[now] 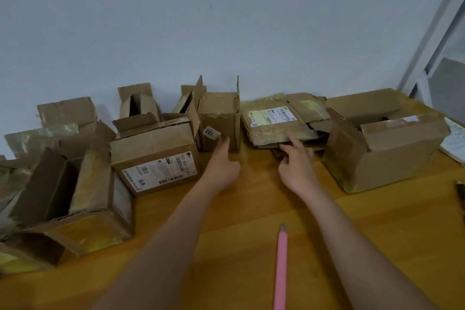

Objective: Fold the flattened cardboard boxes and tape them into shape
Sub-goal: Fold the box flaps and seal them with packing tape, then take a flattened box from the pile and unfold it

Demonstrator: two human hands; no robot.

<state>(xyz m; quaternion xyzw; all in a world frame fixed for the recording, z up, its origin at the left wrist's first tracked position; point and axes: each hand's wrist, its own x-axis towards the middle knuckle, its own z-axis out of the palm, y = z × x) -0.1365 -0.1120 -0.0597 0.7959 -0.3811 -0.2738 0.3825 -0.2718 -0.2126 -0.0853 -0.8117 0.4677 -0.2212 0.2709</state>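
Note:
A stack of flattened cardboard boxes [274, 121] with a white label lies on the wooden table [251, 209] against the wall. My right hand [297, 166] reaches to its front edge, index finger on the top sheet, other fingers curled at the lower sheets. My left hand [222, 163] touches with its index finger the front of a small upright folded box [221, 118] bearing a "203" sticker. Whether either hand grips anything is unclear.
Several folded boxes crowd the left side, one with barcode labels [153, 156] and an open one [70, 199]. A larger open box [382, 143] stands at the right. A pink stick-like tool [281, 269] lies near the front edge. Papers [455, 143] and a dark object [461, 191] sit far right.

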